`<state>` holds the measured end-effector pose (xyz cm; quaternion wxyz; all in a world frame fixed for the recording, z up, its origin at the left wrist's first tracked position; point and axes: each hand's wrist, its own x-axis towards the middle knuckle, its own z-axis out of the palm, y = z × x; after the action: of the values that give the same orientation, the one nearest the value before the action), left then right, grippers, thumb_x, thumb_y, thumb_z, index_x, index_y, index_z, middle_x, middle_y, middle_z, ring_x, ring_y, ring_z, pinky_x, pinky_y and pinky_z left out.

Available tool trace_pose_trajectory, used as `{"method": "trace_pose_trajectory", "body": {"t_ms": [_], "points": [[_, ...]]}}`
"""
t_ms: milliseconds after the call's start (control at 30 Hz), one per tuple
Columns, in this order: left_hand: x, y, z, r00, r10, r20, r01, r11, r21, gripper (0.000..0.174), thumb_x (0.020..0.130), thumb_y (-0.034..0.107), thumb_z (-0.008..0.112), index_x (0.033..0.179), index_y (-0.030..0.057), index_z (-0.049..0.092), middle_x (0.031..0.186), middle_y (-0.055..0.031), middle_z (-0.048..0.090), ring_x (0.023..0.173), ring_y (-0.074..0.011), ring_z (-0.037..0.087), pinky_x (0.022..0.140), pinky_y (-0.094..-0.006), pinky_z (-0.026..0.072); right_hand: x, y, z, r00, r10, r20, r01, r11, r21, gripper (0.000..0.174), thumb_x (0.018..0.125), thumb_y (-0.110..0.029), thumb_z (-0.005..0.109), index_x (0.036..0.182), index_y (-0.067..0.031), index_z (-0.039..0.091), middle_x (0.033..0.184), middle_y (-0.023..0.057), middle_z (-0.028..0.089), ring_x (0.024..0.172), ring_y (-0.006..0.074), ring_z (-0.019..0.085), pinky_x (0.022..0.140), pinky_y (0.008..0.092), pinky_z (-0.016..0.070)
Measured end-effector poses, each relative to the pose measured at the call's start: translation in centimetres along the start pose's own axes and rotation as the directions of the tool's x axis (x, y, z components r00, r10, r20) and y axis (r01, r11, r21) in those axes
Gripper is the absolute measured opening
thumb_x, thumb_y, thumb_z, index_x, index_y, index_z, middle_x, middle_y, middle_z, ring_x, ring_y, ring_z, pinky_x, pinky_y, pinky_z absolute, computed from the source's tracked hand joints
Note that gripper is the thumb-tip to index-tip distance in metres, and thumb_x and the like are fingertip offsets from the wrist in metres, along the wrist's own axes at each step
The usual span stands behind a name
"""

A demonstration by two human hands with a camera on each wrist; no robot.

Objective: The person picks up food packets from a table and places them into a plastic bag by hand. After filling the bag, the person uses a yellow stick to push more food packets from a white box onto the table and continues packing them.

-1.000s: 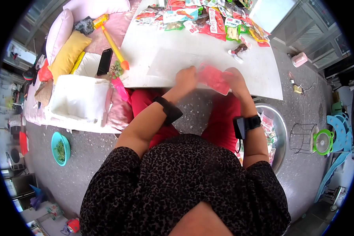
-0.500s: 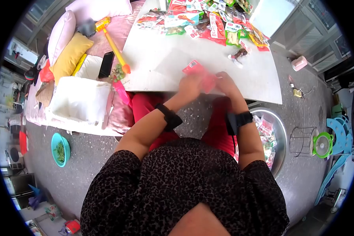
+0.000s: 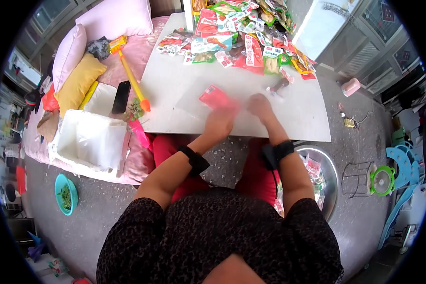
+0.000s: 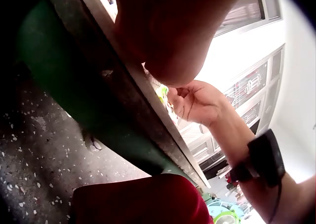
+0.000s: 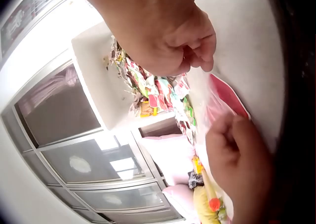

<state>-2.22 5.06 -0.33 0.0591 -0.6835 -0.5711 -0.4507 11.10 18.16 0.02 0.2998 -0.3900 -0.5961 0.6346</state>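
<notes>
A red plastic packet (image 3: 216, 96) with a small white label is held over the near part of the table. My left hand (image 3: 219, 122) grips its near side with curled fingers. The packet's right end blurs toward my right hand (image 3: 260, 105), whose bent fingers pinch at that end. In the right wrist view the red packet (image 5: 228, 96) runs from the left hand (image 5: 239, 157) up to the right hand's fingertips (image 5: 207, 66), which hide its corner. The left wrist view shows the right hand (image 4: 197, 103) curled behind the dark left hand (image 4: 173, 41).
Several colourful food packets (image 3: 251, 47) are heaped at the back of the white table (image 3: 303, 113). A brown item in clear wrap (image 3: 280, 86) lies nearer. Left, a pink bed holds a white foam box (image 3: 87, 142) and black phone (image 3: 121, 97). A metal basin (image 3: 333, 189) with packets stands right.
My left hand and the packet have shifted left, and the right hand has come slightly left too. The head view has tilted, so the table sits lower in it.
</notes>
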Motion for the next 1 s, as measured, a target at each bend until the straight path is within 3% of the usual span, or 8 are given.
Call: {"method": "trace_pose_trajectory", "body": {"t_ms": [100, 200, 300, 333, 467, 600, 900, 1000], "points": [[-0.3, 0.3, -0.3, 0.996, -0.067, 0.055, 0.063, 0.996, 0.063, 0.012, 0.067, 0.010, 0.050, 0.078, 0.0050, 0.053, 0.070, -0.0125, 0.051, 0.068, -0.0308, 0.048, 0.058, -0.0407, 0.0381, 4.2, -2.2, -1.5, 0.971, -0.215, -0.102, 0.150, 0.886, -0.438, 0.022, 0.070, -0.017, 0.055, 0.081, 0.0020, 0.052, 0.067, 0.0116, 0.056, 0.065, 0.0189, 0.056, 0.052, 0.0289, 0.0434], [-0.6, -0.1, 0.0, 0.987, -0.111, 0.112, 0.101, 0.990, 0.094, 0.008, 0.065, 0.009, 0.051, 0.071, 0.0045, 0.050, 0.067, -0.0118, 0.049, 0.066, -0.0302, 0.047, 0.056, -0.0401, 0.0374, 11.1, -1.4, -2.6, 0.831, -0.549, -0.087, 0.251, 0.511, -0.822, 0.033, 0.067, -0.026, 0.058, 0.085, 0.0012, 0.051, 0.074, 0.0175, 0.056, 0.072, 0.0287, 0.055, 0.059, 0.0356, 0.0436], [-0.3, -0.4, -0.1, 0.983, -0.131, 0.130, 0.124, 0.991, 0.054, 0.006, 0.064, 0.008, 0.052, 0.068, 0.0043, 0.048, 0.065, -0.0111, 0.048, 0.065, -0.0298, 0.047, 0.056, -0.0400, 0.0371, 14.3, -2.6, -1.8, 0.788, -0.589, -0.181, 0.250, 0.575, -0.779, 0.037, 0.066, -0.031, 0.059, 0.085, -0.0007, 0.050, 0.080, 0.0214, 0.055, 0.077, 0.0369, 0.052, 0.067, 0.0387, 0.0421], [-0.3, -0.5, -0.1, 0.988, -0.108, 0.113, 0.104, 0.994, 0.038, 0.006, 0.064, 0.007, 0.052, 0.068, 0.0043, 0.048, 0.065, -0.0108, 0.048, 0.065, -0.0297, 0.047, 0.056, -0.0399, 0.0371, 16.0, -2.5, -1.5, 0.841, -0.506, -0.193, 0.157, 0.569, -0.807, 0.040, 0.065, -0.033, 0.059, 0.089, -0.0024, 0.048, 0.090, 0.0204, 0.052, 0.086, 0.0357, 0.050, 0.071, 0.0414, 0.0408], [-0.5, -0.6, 0.1, 0.992, -0.090, 0.087, 0.088, 0.996, 0.025, 0.007, 0.062, 0.006, 0.053, 0.066, 0.0043, 0.047, 0.065, -0.0100, 0.047, 0.064, -0.0294, 0.047, 0.056, -0.0394, 0.0372, 17.9, -3.1, 1.2, 0.784, -0.538, -0.308, -0.017, 0.478, -0.878, 0.052, 0.063, -0.036, 0.060, 0.101, -0.0048, 0.041, 0.104, 0.0151, 0.045, 0.099, 0.0339, 0.043, 0.074, 0.0506, 0.0371], [-0.5, -0.6, -0.2, 0.995, -0.070, 0.077, 0.071, 0.998, 0.001, 0.008, 0.062, 0.006, 0.053, 0.065, 0.0047, 0.046, 0.066, -0.0102, 0.046, 0.064, -0.0291, 0.046, 0.056, -0.0389, 0.0371, 19.6, -2.0, 1.1, 0.788, -0.555, -0.265, -0.136, 0.263, -0.955, 0.039, 0.069, -0.031, 0.052, 0.097, -0.0054, 0.044, 0.099, 0.0148, 0.048, 0.093, 0.0340, 0.047, 0.071, 0.0486, 0.0410], [0.2, 0.3, -0.6, 0.989, -0.132, 0.063, 0.133, 0.991, -0.012, 0.006, 0.064, 0.008, 0.052, 0.064, 0.0043, 0.046, 0.066, -0.0120, 0.047, 0.065, -0.0305, 0.047, 0.058, -0.0411, 0.0361, 15.4, -5.2, -3.5, 0.844, -0.512, -0.158, 0.016, 0.320, -0.947, 0.022, 0.073, -0.018, 0.043, 0.088, -0.0035, 0.048, 0.081, 0.0225, 0.056, 0.077, 0.0359, 0.055, 0.067, 0.0456, 0.0429], [0.3, 0.8, -1.2, 0.962, -0.198, 0.186, 0.197, 0.980, 0.026, 0.006, 0.065, 0.010, 0.049, 0.063, 0.0043, 0.047, 0.067, -0.0129, 0.048, 0.066, -0.0312, 0.047, 0.059, -0.0421, 0.0358, 11.9, -5.2, -4.6, 0.780, -0.594, -0.194, 0.209, 0.541, -0.815, 0.019, 0.072, -0.014, 0.042, 0.082, -0.0010, 0.052, 0.075, 0.0179, 0.057, 0.070, 0.0306, 0.056, 0.061, 0.0382, 0.0427]]}}
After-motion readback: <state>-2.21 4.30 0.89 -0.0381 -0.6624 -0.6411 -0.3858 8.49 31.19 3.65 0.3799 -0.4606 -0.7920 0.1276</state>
